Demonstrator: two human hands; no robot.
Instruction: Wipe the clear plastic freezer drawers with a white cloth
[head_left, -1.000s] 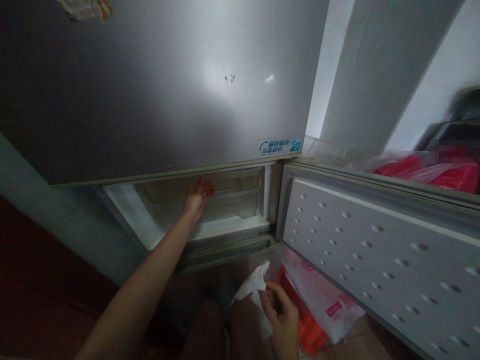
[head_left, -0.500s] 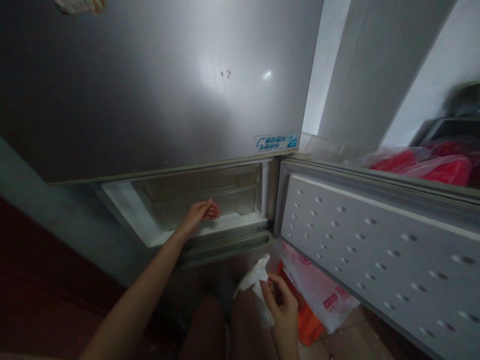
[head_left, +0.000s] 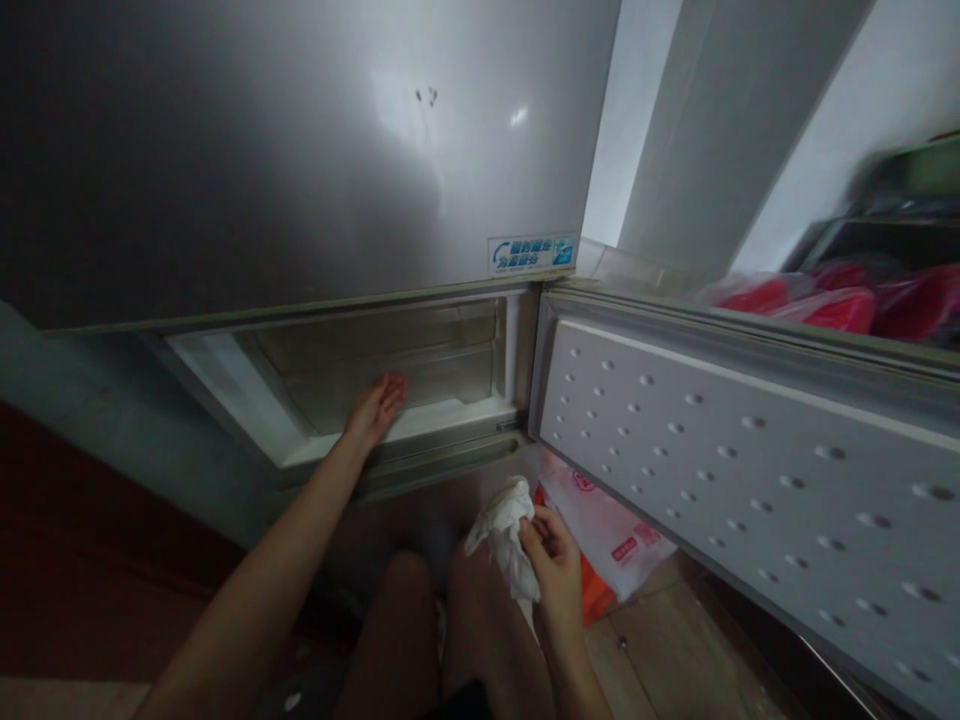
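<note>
My left hand [head_left: 380, 405] reaches to the front of an open refrigerator compartment [head_left: 517, 350], its fingers loosely extended with nothing in them. Behind those fingers is a translucent drawer front [head_left: 442, 375]. Lower down, over my right knee, my right hand [head_left: 556, 560] pinches a crumpled white cloth [head_left: 510, 525]. Part of the cloth hangs below my fingers. The opened compartment door [head_left: 720, 450] has a dimpled inner panel and swings out to the right.
Above is the closed silver upper door [head_left: 300, 150] with a blue sticker [head_left: 531, 254]. A white plastic bag [head_left: 607, 525] and something orange [head_left: 596, 597] lie on the tiled floor [head_left: 660, 640] under the open door. Red items in clear plastic [head_left: 817, 300] sit behind it.
My left hand has opened from a looser curl and shifted slightly left. My right hand still holds the cloth, now more bunched. The whole view has shifted somewhat.
</note>
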